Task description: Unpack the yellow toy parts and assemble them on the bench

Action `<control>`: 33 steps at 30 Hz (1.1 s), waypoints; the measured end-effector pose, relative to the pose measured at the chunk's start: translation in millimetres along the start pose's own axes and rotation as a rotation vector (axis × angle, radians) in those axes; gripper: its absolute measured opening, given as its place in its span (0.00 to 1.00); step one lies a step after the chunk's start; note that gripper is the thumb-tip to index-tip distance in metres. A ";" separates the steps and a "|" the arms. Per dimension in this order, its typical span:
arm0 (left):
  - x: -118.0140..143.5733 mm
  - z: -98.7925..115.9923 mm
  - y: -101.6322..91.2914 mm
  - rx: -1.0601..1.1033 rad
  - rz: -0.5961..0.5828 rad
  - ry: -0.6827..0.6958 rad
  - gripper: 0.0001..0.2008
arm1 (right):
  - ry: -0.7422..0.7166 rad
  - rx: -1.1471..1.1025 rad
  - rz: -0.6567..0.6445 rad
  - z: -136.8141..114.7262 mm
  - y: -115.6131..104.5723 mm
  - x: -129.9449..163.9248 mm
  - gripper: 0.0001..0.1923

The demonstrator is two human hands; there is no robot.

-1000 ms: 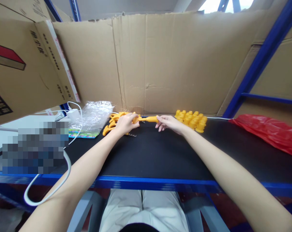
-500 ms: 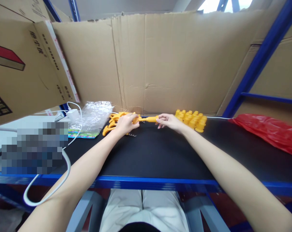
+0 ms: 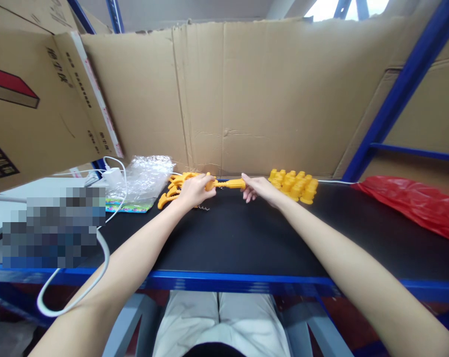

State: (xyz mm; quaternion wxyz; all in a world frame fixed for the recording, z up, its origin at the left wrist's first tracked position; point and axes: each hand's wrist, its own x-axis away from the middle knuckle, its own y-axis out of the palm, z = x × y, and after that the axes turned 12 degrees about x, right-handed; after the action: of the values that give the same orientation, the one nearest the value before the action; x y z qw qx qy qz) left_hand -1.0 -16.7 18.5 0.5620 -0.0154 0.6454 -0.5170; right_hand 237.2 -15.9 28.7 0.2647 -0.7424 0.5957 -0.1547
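Key relation: yellow stick (image 3: 233, 184) sits between my left hand (image 3: 195, 189) and my right hand (image 3: 260, 188), near the back of the black table (image 3: 242, 238). Long axis runs side to side, close to level. From the left hand it lies to the right; from the right hand, to the left. Thin neck is on the left, thicker part on the right. Distance is no tiebreaker: 1 hand at each end.

Left hand: fingers bent, thumb and fingertips closed around the left end in a pinch. That's the grip I can vouch for. Right hand: partly curled, thumb side up by the thick end, other fingers bent below. It overlaps the tip, so I can't tell if it's pinching or only touching. Also can't tell if the stick is clear of the table or resting on it.

Nearby: pile of yellow handles (image 3: 165, 199) beside and behind the left hand, partly hidden by it; 1 metal coil (image 3: 204, 208) pokes out just below that hand. Behind the right wrist, yellow caps (image 3: 309, 188) stand bunched in rows. Farther out: clear plastic bag (image 3: 144, 176) left, red bag (image 3: 410, 201) right, both well apart from the stick. Cardboard (image 3: 284, 99) walls off the back.
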 end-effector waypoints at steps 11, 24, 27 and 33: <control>0.4 -3.7 -0.1 -0.001 0.009 0.003 0.13 | -0.164 -0.012 -0.026 2.3 -14.7 3.4 0.23; 0.6 -2.3 0.6 -0.002 0.003 -0.011 0.14 | -0.121 -0.052 -0.008 -1.9 -10.1 5.0 0.17; 0.5 -1.6 0.3 -0.002 0.000 -0.013 0.14 | -0.121 -0.050 -0.016 -1.8 -10.3 4.4 0.17; 0.6 -2.6 0.5 -0.014 -0.009 -0.007 0.14 | -0.114 -0.027 -0.058 1.0 -11.7 4.1 0.19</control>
State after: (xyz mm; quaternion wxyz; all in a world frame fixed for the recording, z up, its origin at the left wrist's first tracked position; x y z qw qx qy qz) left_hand -2.9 -15.2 17.3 0.5618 -0.0243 0.6471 -0.5149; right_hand 248.2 -17.9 34.3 0.2837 -0.7704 0.5600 -0.1117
